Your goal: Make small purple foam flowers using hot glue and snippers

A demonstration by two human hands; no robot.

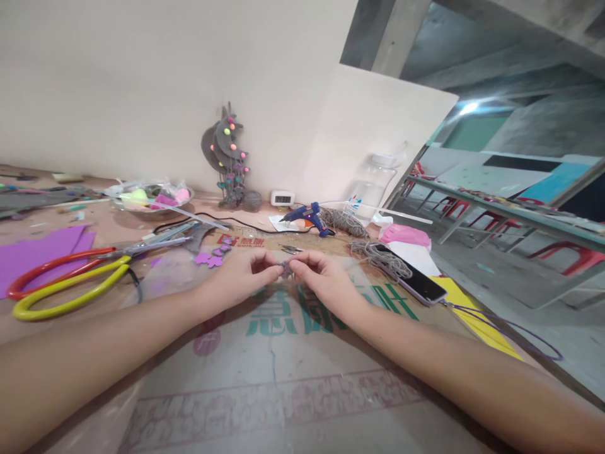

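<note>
Pinched between both hands is a small grey-purple piece (286,269), mostly hidden by fingertips; it looks like felt or yarn, but its exact kind is unclear. My left hand (250,272) grips its left side with thumb and fingers. On its right side, my right hand (322,277) does the same. Both hands are just above a printed cardboard sheet (302,410). Purple cut-out shapes (210,257) lie left of my left hand. Just beyond the fingertips rest small metal pointed tools (292,249).
Scissors (70,277) with red and yellow handles lie left. Behind are a bowl (182,205) of soft balls, a grey moon-shaped hanging decoration (227,151), a clock (282,198), a blue glue gun (309,217) and a bottle (371,186). Grey yarn (387,260) partly covers a phone (425,284).
</note>
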